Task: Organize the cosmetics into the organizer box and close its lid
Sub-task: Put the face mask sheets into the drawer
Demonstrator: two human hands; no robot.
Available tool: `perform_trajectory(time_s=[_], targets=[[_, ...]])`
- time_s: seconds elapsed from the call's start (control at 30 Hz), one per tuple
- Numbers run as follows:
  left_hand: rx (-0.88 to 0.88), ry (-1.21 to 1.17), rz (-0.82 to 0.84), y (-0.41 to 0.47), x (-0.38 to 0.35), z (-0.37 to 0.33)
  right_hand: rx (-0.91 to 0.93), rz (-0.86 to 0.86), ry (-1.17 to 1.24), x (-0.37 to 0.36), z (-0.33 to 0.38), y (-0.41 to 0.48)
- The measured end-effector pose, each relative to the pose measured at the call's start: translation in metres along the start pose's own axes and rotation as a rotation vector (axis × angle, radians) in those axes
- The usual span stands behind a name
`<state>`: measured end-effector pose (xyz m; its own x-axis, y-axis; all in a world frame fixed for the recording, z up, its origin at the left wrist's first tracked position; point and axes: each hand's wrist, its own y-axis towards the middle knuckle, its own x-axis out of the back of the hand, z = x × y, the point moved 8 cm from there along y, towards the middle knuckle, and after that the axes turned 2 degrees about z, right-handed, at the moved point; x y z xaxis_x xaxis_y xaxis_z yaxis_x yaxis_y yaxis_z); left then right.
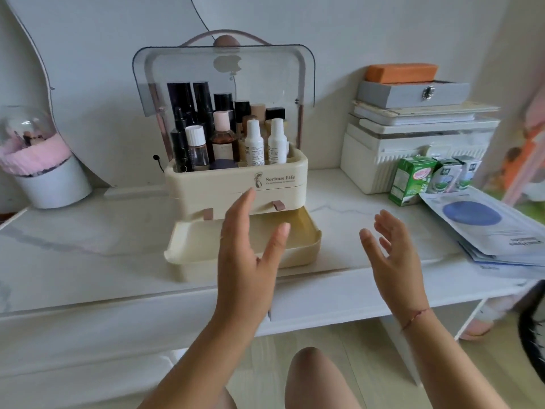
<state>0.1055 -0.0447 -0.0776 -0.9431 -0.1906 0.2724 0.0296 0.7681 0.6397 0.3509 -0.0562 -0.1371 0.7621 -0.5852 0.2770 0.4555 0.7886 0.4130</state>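
Observation:
A cream organizer box (206, 180) stands on the white tabletop, its clear smoky lid (265, 75) swung up. Its top compartment holds several upright cosmetics: tall black bottles (182, 98), a brown bottle with a pink cap (224, 137) and two white bottles (265, 143). The bottom drawer (191, 240) is pulled out toward me, and what I see of its inside is bare. My left hand (247, 255) hovers open over the drawer, fingers spread. My right hand (389, 255) floats open to the right of the drawer, above the tabletop.
At the left stands a white pot (56, 184) with a pink trim under a clear dome. At the right are stacked storage boxes (413, 128), small green drink cartons (410, 181) and flat sheet-mask packets (486, 228). A mirror leans against the wall behind the pot.

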Motion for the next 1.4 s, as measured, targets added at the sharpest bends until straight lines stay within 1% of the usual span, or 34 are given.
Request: perform_trajectory(time_s=[0.07, 0.13, 0.17, 0.23, 0.33, 0.43, 0.5, 0.6, 0.7, 0.73, 0.8, 0.83, 0.9, 0.97, 1.03, 1.13, 1.2, 1.23, 1.3, 1.33, 1.4], targets=[[-0.021, -0.087, 0.138, 0.007, -0.048, -0.022, -0.002, -0.064, -0.054, 0.034, -0.009, 0.019], [0.033, -0.158, 0.279, 0.011, -0.101, -0.031, -0.019, -0.127, -0.113, 0.075, -0.023, 0.040], [0.080, -0.188, 0.350, 0.013, -0.128, -0.032, -0.031, -0.155, -0.148, 0.096, -0.030, 0.050], [0.229, -0.239, 0.497, 0.014, -0.184, -0.030, -0.068, -0.201, -0.259, 0.139, -0.047, 0.071], [0.463, -0.303, 0.661, 0.011, -0.257, -0.022, -0.199, -0.186, -0.414, 0.194, -0.077, 0.100], [0.642, -0.391, 0.747, 0.003, -0.310, -0.019, -0.371, -0.064, -0.581, 0.223, -0.109, 0.112], [0.745, -0.451, 0.795, -0.008, -0.339, -0.017, -0.440, -0.003, -0.639, 0.228, -0.122, 0.111], [0.877, -0.519, 0.827, -0.024, -0.371, -0.010, -0.407, -0.049, -0.577, 0.233, -0.125, 0.109], [0.922, -0.621, 0.802, -0.024, -0.375, -0.021, -0.371, -0.110, -0.446, 0.235, -0.125, 0.110], [0.934, -0.629, 0.801, -0.024, -0.379, -0.020, -0.388, -0.119, -0.385, 0.235, -0.127, 0.110], [0.954, -0.612, 0.785, -0.023, -0.380, -0.016, -0.478, -0.122, -0.264, 0.232, -0.132, 0.109], [0.963, -0.603, 0.773, -0.022, -0.379, -0.015, -0.535, -0.096, -0.212, 0.228, -0.134, 0.108], [0.988, -0.586, 0.745, -0.023, -0.376, -0.010, -0.611, 0.007, -0.091, 0.217, -0.135, 0.105], [1.003, -0.543, 0.720, -0.023, -0.372, -0.003, -0.630, 0.097, 0.034, 0.206, -0.134, 0.103], [1.032, -0.533, 0.709, -0.024, -0.365, 0.001, -0.625, 0.142, 0.104, 0.198, -0.131, 0.098], [1.108, -0.585, 0.777, -0.032, -0.352, 0.001, -0.598, 0.187, 0.134, 0.186, -0.123, 0.088], [1.103, -0.616, 0.820, -0.036, -0.342, 0.002, -0.586, 0.198, 0.095, 0.178, -0.121, 0.079], [1.070, -0.624, 0.825, -0.037, -0.336, 0.003, -0.556, 0.198, 0.016, 0.176, -0.117, 0.074], [0.942, -0.602, 0.827, -0.035, -0.320, 0.003, -0.475, 0.176, -0.187, 0.174, -0.114, 0.069], [0.851, -0.573, 0.830, -0.031, -0.309, 0.001, -0.459, 0.144, -0.217, 0.173, -0.112, 0.067], [0.612, -0.478, 0.848, -0.015, -0.285, -0.010, -0.430, 0.068, -0.153, 0.172, -0.101, 0.068]])
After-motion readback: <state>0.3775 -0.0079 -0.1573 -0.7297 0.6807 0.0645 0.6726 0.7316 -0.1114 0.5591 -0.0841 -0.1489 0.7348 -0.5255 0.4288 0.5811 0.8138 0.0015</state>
